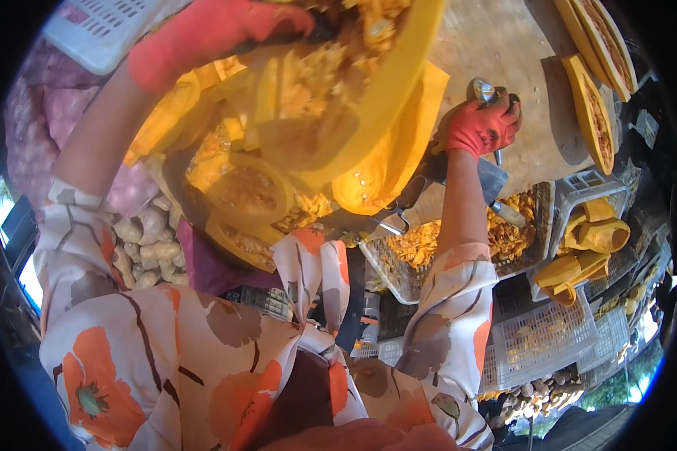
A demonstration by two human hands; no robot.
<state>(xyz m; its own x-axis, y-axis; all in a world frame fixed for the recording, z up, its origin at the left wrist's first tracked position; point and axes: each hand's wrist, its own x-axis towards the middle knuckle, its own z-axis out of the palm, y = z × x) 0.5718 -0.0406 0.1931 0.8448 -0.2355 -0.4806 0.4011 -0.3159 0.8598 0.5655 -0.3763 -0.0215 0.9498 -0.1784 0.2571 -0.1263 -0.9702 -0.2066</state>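
My left hand (pixel 222 34), in a red glove with dark fingertips, grips a large cut pumpkin piece (pixel 387 105) at the upper middle. The piece is smeared by motion, and its hollow shows stringy orange pulp. My right hand (pixel 485 126), also gloved in red, is closed round a metal spoon (pixel 484 91) over the wooden board (pixel 489 45). The spoon's bowl sticks out above the fist and its handle below. Beneath the raised piece lie more cut pumpkin pieces (pixel 248 188), some with pulp inside. A cleaver (pixel 490 180) rests by my right forearm.
Long pumpkin halves (pixel 590 113) lie at the board's right edge. A crate of orange pulp (pixel 519 233) stands below the board, beside a crate with pumpkin pieces (pixel 594 233). Left are a white plastic basket (pixel 101 30), a pink mesh sack (pixel 34 143) and knobbly pale roots (pixel 150 240).
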